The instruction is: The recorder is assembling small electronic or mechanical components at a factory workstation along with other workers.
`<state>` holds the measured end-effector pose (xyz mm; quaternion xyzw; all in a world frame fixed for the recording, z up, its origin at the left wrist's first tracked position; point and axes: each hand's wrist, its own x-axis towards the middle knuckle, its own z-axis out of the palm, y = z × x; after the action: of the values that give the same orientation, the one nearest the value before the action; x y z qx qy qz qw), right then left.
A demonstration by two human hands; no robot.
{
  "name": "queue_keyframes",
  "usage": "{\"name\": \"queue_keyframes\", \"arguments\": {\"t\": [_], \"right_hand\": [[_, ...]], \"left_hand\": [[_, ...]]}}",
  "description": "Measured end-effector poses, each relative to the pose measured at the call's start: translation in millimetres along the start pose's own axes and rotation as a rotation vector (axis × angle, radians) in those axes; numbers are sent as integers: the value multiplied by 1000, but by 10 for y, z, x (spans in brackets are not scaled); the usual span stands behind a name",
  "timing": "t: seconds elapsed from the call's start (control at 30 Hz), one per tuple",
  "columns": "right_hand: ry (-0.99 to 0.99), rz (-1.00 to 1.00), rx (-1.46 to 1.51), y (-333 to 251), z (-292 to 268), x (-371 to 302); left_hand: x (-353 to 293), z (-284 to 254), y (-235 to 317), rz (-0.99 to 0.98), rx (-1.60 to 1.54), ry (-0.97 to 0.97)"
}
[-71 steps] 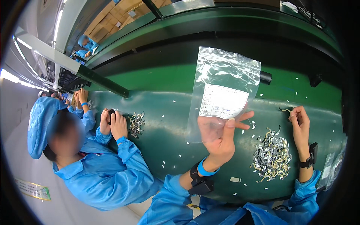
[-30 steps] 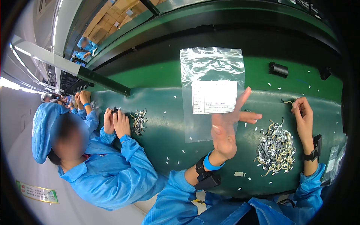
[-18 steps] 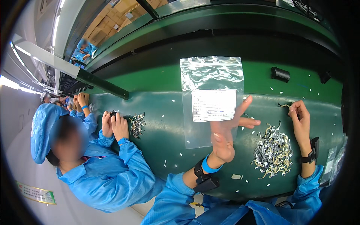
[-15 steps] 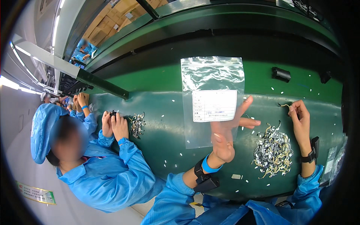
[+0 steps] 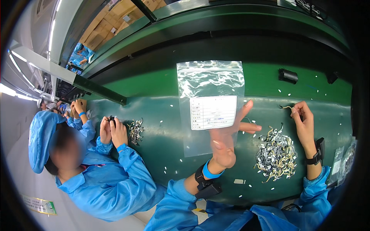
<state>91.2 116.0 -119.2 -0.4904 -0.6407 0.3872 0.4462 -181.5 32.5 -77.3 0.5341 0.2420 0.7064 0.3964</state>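
Clear zip bag [image 5: 210, 90], bearing one white label [image 5: 214, 113], stood upright in front of and above the left hand [image 5: 224, 149]. That thumb crossed the bag's lower part, pressing it toward the palm behind, while two fingers stuck out rightward, spread apart. How firm the hold was, I could not tell. Since only the lower film seemed held, the bag could, I judged, tip or slide off if the thumb eased.

Right of it, the right hand [image 5: 305, 120] pinched one short cable [image 5: 286, 107] between thumb and fingertips, dark end toward the left hand. A loose pinch might drop it into the heap.

Counting outward: one flat pale piece [image 5: 239, 181] lay nearer the body than the left hand; at least two clear packets [image 5: 336, 167] lay beside the right wrist; one cable heap [image 5: 276, 154], too tangled to count, lay between the hands. Well left of the left hand, a co-worker's two hands [image 5: 118, 134] held one dark piece [image 5: 112, 118] beside one smaller heap [image 5: 135, 131]. Beyond the right hand sat one black cylinder [image 5: 288, 76] and one black lump [image 5: 332, 77]. Scattered white bits [image 5: 279, 91] were too small to count surely.
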Motion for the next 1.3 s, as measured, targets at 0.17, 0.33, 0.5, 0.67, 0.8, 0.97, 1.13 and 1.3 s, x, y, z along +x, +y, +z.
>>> {"name": "queue_keyframes", "arguments": {"t": [0.17, 0.33, 0.5, 0.67, 0.8, 0.97, 1.13, 1.3], "right_hand": [[-9, 10, 2, -55, 59, 9], [5, -28, -9, -1, 96, 35], [62, 33, -89, -75, -115, -115], [-82, -128, -30, -75, 168, 119], [-32, -140, 7, -66, -67, -10], [-12, -173, -3, -107, -45, -20], [-26, -179, 22, -75, -29, 21], [-26, -161, 19, -89, -46, 29]], "left_hand": [[14, -64, 2, 32, -5, -17], [60, -15, 197, -134, 97, 44], [-72, 215, 6, -144, 125, 113], [-138, -82, -41, -79, 488, 411], [-78, 336, 43, 36, 563, 136], [-71, 262, 42, 151, 461, -121], [-187, 47, -93, 51, 644, -112], [-120, 198, 106, -164, 647, 30]]}}
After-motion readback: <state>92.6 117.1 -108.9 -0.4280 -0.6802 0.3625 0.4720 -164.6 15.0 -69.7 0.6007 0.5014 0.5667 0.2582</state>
